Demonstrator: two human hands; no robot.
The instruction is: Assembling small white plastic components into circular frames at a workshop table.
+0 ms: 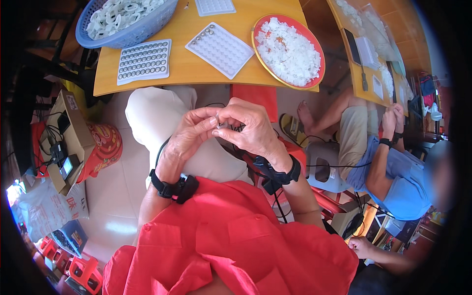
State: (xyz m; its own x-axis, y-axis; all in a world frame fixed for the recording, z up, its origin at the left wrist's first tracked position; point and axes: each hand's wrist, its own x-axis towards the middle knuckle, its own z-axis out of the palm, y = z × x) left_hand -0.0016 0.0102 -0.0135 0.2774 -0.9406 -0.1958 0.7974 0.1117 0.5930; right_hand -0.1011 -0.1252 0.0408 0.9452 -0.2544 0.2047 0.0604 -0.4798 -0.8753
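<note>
Above my lap, in front of the table, my left hand [189,133] and my right hand [251,129] meet fingertip to fingertip. Both are closed in a pinch on one small pale piece [218,123], mostly hidden by the fingers, so its kind cannot be told. On the table ahead, a white tray [119,81] at the left holds rows of small round silver-and-dark pieces. A second white tray [223,53] has only several such pieces at its far left corner. To the right stands a red plate [321,59] heaped with small clear-white plastic bits [287,49].
A blue basket [130,39] full of white ring-shaped parts stands at the table's far left. Another white tray [215,6] lies at the back. A seated co-worker [388,177] works at a second table on the right. A cardboard box [73,132] with cables is at left.
</note>
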